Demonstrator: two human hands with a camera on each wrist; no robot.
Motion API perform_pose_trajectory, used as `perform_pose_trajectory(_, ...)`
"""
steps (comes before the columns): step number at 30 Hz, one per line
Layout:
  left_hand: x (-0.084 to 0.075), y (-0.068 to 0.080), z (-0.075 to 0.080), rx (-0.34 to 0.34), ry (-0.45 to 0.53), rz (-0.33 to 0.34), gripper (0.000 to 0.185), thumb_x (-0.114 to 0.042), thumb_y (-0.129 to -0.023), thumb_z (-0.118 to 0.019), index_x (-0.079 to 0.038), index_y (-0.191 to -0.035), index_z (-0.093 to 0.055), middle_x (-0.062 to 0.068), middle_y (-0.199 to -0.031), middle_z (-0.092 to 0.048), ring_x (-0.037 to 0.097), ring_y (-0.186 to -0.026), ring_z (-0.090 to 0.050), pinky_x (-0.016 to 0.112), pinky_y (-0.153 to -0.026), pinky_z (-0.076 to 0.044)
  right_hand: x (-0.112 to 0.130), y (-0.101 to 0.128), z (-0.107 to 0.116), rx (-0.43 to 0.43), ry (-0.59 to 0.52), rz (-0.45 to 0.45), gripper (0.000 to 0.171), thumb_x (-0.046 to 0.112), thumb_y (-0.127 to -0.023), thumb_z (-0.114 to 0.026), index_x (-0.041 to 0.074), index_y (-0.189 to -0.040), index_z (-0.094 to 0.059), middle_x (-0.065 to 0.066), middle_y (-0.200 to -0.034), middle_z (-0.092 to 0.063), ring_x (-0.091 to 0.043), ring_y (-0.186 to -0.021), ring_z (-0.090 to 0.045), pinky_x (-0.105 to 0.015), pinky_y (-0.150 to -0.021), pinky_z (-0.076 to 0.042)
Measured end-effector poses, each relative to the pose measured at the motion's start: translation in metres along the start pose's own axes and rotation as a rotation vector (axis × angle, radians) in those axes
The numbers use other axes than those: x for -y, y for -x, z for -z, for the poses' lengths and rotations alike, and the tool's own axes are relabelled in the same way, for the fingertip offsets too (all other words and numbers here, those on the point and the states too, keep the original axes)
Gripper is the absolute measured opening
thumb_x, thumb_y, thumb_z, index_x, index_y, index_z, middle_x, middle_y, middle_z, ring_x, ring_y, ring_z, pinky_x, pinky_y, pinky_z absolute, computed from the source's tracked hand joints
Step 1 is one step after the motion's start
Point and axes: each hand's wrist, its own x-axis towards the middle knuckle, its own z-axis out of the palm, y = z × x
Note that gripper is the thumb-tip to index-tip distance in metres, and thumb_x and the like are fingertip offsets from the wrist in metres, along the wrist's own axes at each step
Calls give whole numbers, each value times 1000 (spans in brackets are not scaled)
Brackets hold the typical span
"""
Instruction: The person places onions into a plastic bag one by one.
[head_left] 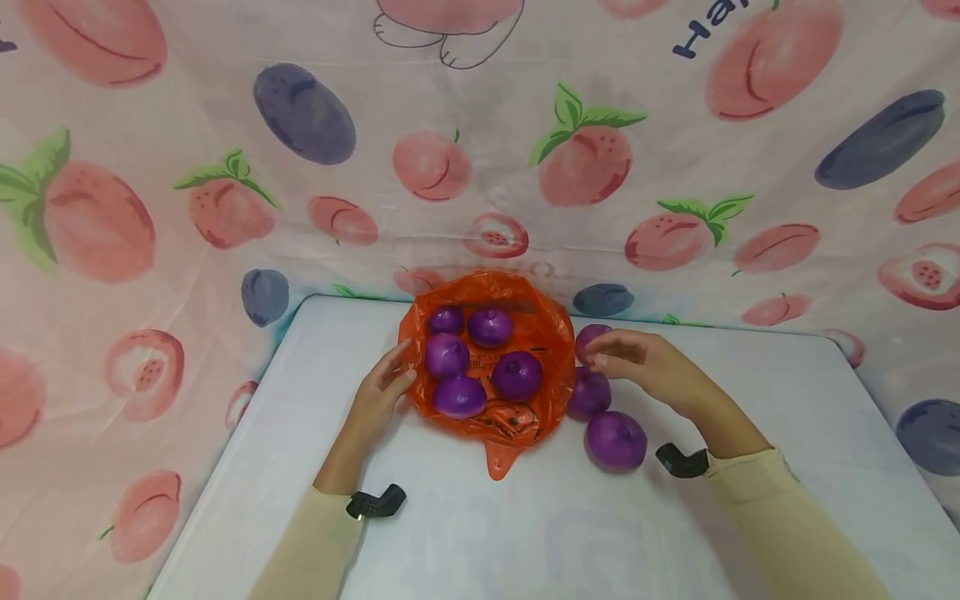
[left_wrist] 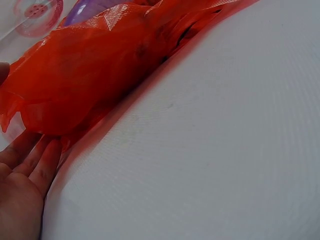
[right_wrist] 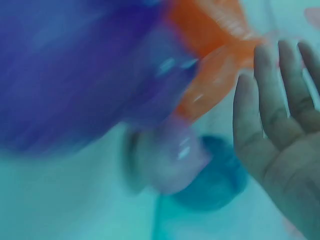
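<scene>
Orange plastic bag is my landmark: it lies open on the white table with five purple onions inside. My left hand rests against its left edge, fingers straight and close together, touching the film without pinching it. My right hand sits just right of the bag, fingers loosely extended over the far onion; I cannot tell whether they grip it. Two more loose onions lie right of the bag, nearer me. The bag's narrow tail points toward me, its long axis running front to back.
</scene>
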Motion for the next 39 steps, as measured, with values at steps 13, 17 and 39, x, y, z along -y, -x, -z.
perform_pose_trajectory(13, -6, 3, -4, 6, 64, 16, 54, -30, -103, -61, -32, -155, -44, 5, -155, -48, 27, -139, -50, 38, -109, -49, -59, 25, 13, 209, 31, 8, 34, 14, -97, -69, 7, -130, -65, -17, -130, -66, -25, -118, -65, -25, -95, -56)
perform_pose_trajectory(17, -7, 3, -3, 3, 52, 15, 53, -30, -104, -60, -33, -154, -44, 5, -155, -48, 27, -140, -49, 37, -109, -49, -67, 30, 14, 291, 82, 7, 38, 15, -95, -70, 11, -133, -64, -12, -133, -67, -25, -126, -60, -40, -104, -52)
perform_pose_trajectory(39, -6, 3, -3, -7, 27, 22, 53, -33, -103, -60, -36, -154, -44, 3, -155, -48, 26, -140, -50, 37, -107, -51, -87, 26, 10, 487, 41, -119, 60, 23, -88, -80, 23, -144, -59, 2, -149, -56, -1, -133, -49, -55, -115, -31)
